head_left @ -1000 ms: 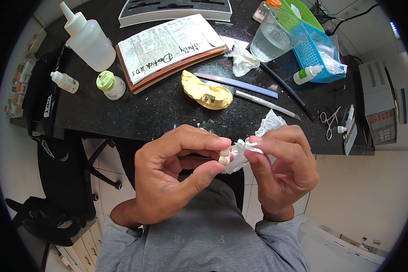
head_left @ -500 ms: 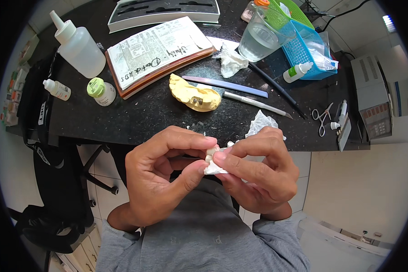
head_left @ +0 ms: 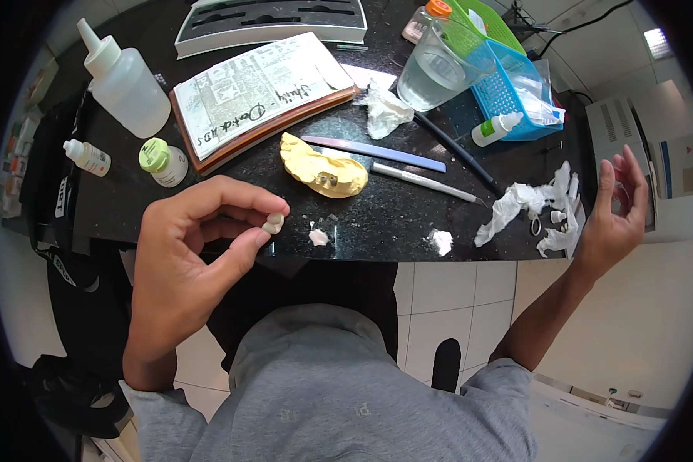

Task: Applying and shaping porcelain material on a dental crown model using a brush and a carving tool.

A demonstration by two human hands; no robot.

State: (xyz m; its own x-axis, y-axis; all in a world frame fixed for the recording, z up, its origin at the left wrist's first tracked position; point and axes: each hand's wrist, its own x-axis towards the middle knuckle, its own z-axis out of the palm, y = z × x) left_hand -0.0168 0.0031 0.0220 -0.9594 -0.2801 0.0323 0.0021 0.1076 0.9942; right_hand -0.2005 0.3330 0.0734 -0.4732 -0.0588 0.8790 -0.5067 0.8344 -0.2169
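My left hand (head_left: pixel 200 258) pinches a small, tooth-coloured dental crown piece (head_left: pixel 273 223) between thumb and fingertips, above the front edge of the black bench. Off to the right, my right hand (head_left: pixel 617 212) is raised with its fingers apart, holding nothing. Close to it, crumpled white tissue (head_left: pixel 520 202) lies over the scissors, whose one ring (head_left: pixel 535 227) shows. A yellow dental model (head_left: pixel 327 169) with two dark metal posts sits beyond my left hand. Behind and beside it lie a purple-blue nail file (head_left: pixel 373 152) and a craft knife (head_left: pixel 427 183).
A squeeze bottle (head_left: pixel 131 92), a green-capped jar (head_left: pixel 163 162) and a dropper bottle (head_left: pixel 87 157) stand at left. A brown-edged book (head_left: pixel 262 96) lies behind the model. Farther right are a glass of water (head_left: pixel 431 73) and a blue basket (head_left: pixel 516 96). White powder (head_left: pixel 440 242) lies near the front edge.
My hands have parted. The left moved left with the crown piece. The right let go, swung far right, and the crumpled tissue now covers most of the scissors.
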